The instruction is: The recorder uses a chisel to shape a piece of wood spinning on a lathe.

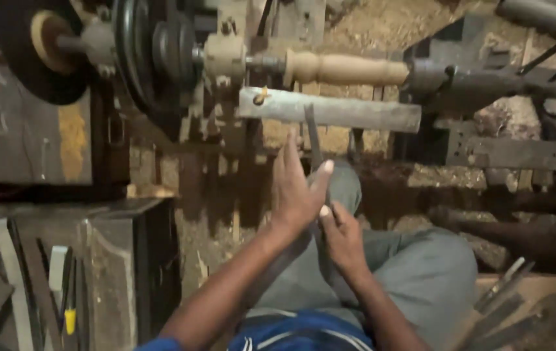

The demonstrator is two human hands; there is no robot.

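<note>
A dim, dusty workshop is filling the view, with packed earth and wood shavings lying under a low wood lathe. Across the top, a pale turned wooden spindle [346, 68] is sitting mounted on the lathe, held between a light-coloured chuck block [225, 58] on the left and a dark tailstock [460, 81] on the right. Left of the block, dark pulley wheels [151, 52] and a black disc [31, 45] are sitting on the same shaft. Just below the spindle, a worn grey tool rest bar [330, 109] is running level.

The person is sitting low in grey trousers [421, 273], knees drawn up toward the machine. A long flat metal chisel [312, 133] is standing nearly upright between the hands, its tip reaching up over the tool rest bar, just below the spindle and not visibly touching it. The left hand [294, 188] is lying flat against the blade with fingers stretched out and spread, thumb angled to the right; its grip is open, pressing rather than closing. The right hand [343, 237] is sitting just below and beside it, fingers curled around the lower shank of the chisel, pinching it.

At lower left, a dark wooden box [112, 273] is holding strips of metal and a yellow-handled tool [70, 320]. At lower right, more flat chisels [505, 305] are lying loose on a board.
</note>
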